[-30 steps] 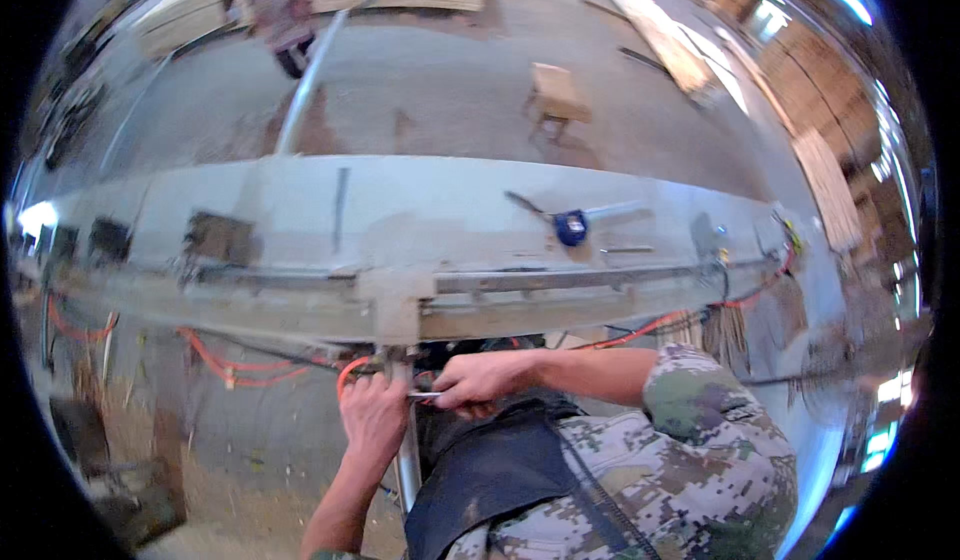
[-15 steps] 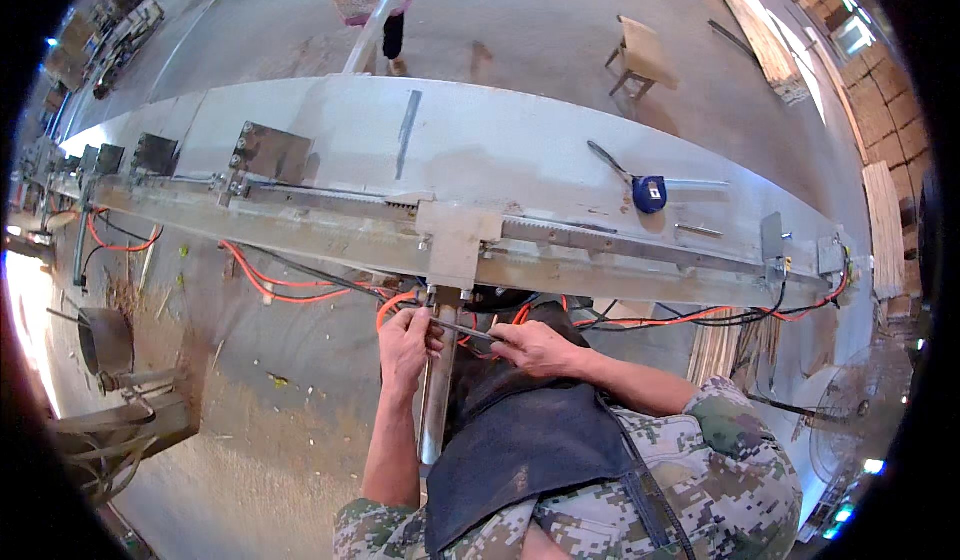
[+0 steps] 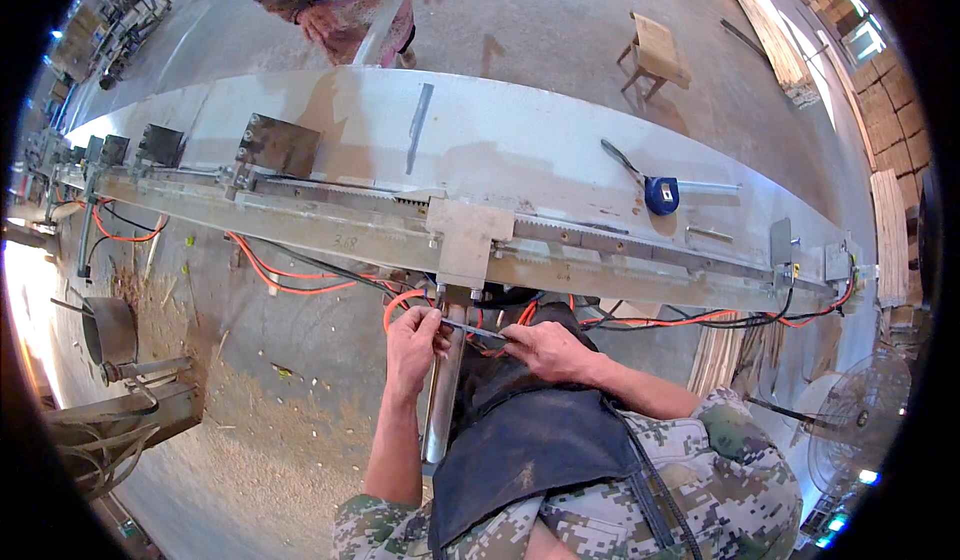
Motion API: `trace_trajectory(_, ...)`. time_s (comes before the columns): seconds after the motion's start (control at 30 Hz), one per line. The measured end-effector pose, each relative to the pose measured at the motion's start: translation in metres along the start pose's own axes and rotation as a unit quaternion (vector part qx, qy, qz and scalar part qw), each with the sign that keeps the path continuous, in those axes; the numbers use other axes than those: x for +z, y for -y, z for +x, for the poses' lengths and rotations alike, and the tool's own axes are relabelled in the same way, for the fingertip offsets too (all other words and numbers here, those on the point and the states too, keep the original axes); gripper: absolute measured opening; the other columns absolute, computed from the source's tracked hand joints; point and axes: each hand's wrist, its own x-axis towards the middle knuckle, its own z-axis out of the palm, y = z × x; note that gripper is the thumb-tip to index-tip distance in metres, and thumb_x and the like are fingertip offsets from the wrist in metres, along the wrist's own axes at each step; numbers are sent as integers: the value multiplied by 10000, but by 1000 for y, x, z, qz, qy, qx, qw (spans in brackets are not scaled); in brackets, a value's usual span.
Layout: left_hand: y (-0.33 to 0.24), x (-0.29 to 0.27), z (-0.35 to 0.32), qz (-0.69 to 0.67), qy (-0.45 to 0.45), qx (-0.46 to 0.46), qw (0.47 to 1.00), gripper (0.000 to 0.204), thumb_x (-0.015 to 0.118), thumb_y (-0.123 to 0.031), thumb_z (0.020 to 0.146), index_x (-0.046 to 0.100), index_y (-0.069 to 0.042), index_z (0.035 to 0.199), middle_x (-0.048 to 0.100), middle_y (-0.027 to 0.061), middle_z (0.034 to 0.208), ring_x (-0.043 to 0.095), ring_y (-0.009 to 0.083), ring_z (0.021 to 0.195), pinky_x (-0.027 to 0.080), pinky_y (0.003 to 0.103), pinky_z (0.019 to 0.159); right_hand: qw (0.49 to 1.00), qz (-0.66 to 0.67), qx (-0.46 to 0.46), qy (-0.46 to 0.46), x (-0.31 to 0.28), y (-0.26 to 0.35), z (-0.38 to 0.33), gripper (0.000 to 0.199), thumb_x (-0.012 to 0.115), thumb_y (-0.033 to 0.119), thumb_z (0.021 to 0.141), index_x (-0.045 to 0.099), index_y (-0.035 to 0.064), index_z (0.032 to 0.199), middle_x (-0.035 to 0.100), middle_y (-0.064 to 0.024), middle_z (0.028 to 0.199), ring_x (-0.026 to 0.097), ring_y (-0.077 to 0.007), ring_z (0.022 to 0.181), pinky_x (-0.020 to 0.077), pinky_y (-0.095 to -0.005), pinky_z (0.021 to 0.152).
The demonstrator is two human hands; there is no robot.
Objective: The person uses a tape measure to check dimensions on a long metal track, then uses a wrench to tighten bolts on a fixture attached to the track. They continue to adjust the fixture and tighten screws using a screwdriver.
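Note:
My left hand (image 3: 415, 346) and my right hand (image 3: 550, 350) are both closed on a slim dark metal bar (image 3: 476, 329). The bar spans the gap between them, each hand at one end, and its exact kind cannot be made out. It crosses in front of a shiny metal cylinder (image 3: 443, 400) that slopes down below the long rail (image 3: 630, 272). Just above my hands, a T-shaped metal plate (image 3: 470, 235) sits on the rail with bolts at its lower edge. An orange hose loop (image 3: 395, 310) lies close by my left hand.
Beyond the rail, a pale machine bed (image 3: 520, 120) carries a blue tape measure (image 3: 661, 196), a small metal rod (image 3: 709, 232) and dark metal plates (image 3: 277, 145). Across it stands a person (image 3: 345, 10). A wooden stool (image 3: 656, 52) is farther back. A fan (image 3: 860, 418) stands at right.
The person across the machine has moved nearer the bed, with arms and hands now in view. My view has shifted slightly; both my hands keep hold of the metal bar.

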Motion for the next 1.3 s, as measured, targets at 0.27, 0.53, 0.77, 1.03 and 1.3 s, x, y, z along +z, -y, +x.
trace_trajectory(0.27, 2, -4, 6, -2, 17, -20, 1000, 244, 593, -238, 1020, 653, -23, 922, 669, 38, 755, 597, 73, 582, 478, 226, 508, 1000, 11, 1, -8, 2, -6, 4, 246, 565, 279, 994, 611, 93, 1147, 686, -204, 883, 652, -428, 859, 494, -521, 729)
trace_trajectory(0.53, 3, 1, 9, 12, 4, 8, 1000, 223, 614, -224, 1009, 649, -24, 918, 662, 36, 738, 593, 73, 596, 478, 228, 512, 999, -15, -7, -42, 12, -28, 22, 254, 572, 265, 989, 637, 85, 1156, 683, -213, 922, 644, -434, 898, 502, -512, 742)
trace_trajectory(0.77, 0, 9, 8, 58, -18, 31, 998, 232, 631, -221, 988, 641, -3, 907, 666, 48, 735, 608, 88, 610, 495, 249, 528, 998, 18, -28, -53, 16, -44, 32, 267, 597, 247, 977, 655, 81, 1178, 689, -217, 956, 653, -427, 881, 512, -494, 739)
trace_trajectory(1.03, 0, -1, 10, 48, -2, -1, 999, 246, 622, -217, 981, 637, 10, 887, 668, 62, 723, 617, 105, 612, 503, 266, 539, 1000, 3, -13, -27, 14, -40, 32, 298, 606, 255, 976, 660, 75, 1206, 696, -212, 967, 667, -415, 876, 521, -487, 741)
trace_trajectory(1.3, -19, 20, 4, 96, -21, 31, 995, 242, 602, -167, 937, 612, 41, 813, 631, 63, 695, 609, 124, 627, 497, 295, 557, 992, 128, -23, -6, 16, -60, 38, 348, 608, 123, 956, 633, 58, 1297, 710, -179, 1145, 678, -259, 1013, 520, -408, 882)
